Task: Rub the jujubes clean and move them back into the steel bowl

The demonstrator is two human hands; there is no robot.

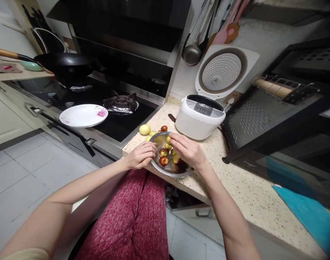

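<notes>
A shallow metal bowl point(181, 171) sits at the front edge of the speckled counter point(243, 195). It holds several small red and yellow-green fruits point(163, 160). My left hand point(140, 155) rests on the bowl's left rim, fingers curled over it. My right hand point(187, 151) reaches into the bowl from the right, its fingertips pinching one yellow-green fruit point(168, 140). Three more small fruits lie on the counter just behind the bowl, among them a pale yellow fruit point(144, 129) and a red fruit point(164, 128).
A white rice cooker point(200, 116) with its lid up stands behind the bowl. To the left is a black gas hob point(111, 122) with a white flowered plate point(83, 115) and a black wok point(66, 64). A dark oven door point(265, 119) hangs open at right; a blue cloth point(311, 213) lies beyond.
</notes>
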